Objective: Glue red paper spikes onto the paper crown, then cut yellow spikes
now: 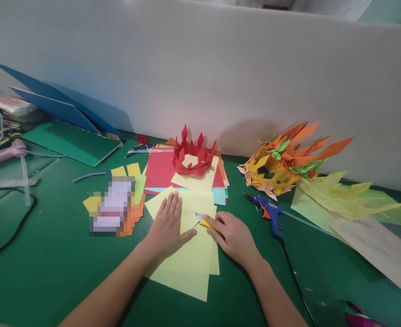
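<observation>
My left hand [166,222] lies flat on pale yellow paper sheets [187,259], its fingers together and stretched out, the thumb pointing right. In my right hand [232,234] is a yellow utility knife [205,223], with its metal blade pointing up and left over the paper. Whether the blade tip touches the paper I cannot tell. The sheets overlap at slightly different angles in front of me. Just beyond them a red paper crown [194,156] stands on a stack of coloured paper [158,168].
Right of my hands lies a blue glue gun [270,211] with a black cord, near an orange and yellow paper crown [278,168]. At left are a pixelated rectangular object [114,206], orange paper pieces [135,215], a pink glue gun [8,154] and a green board [74,141].
</observation>
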Tool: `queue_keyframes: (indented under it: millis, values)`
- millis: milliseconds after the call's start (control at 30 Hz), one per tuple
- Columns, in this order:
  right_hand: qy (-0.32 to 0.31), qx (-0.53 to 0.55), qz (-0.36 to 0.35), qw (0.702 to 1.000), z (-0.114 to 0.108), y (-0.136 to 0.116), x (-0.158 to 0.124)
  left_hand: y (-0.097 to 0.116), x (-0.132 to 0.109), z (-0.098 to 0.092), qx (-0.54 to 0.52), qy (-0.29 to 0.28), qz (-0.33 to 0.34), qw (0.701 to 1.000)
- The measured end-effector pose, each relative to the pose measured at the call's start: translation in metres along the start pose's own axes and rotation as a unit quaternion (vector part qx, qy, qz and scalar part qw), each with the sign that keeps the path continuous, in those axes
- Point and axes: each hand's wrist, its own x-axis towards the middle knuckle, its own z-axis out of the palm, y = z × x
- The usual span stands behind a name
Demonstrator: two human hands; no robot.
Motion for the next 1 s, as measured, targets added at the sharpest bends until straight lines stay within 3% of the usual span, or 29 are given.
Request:
queue_keyframes:
  millis: [367, 1000]
  values:
    - [0.0, 0.007, 0.01, 1.0, -0.002, 0.003, -0.001, 0.003, 0.001, -0.006, -0.004, -0.017, -0.002, 1.0]
    - [-0.002, -0.008, -0.017, 1.0, 0.004, 0.005, 0.024, 0.0, 0.0, -0.002, 0.014, -0.001, 0.003, 1.0]
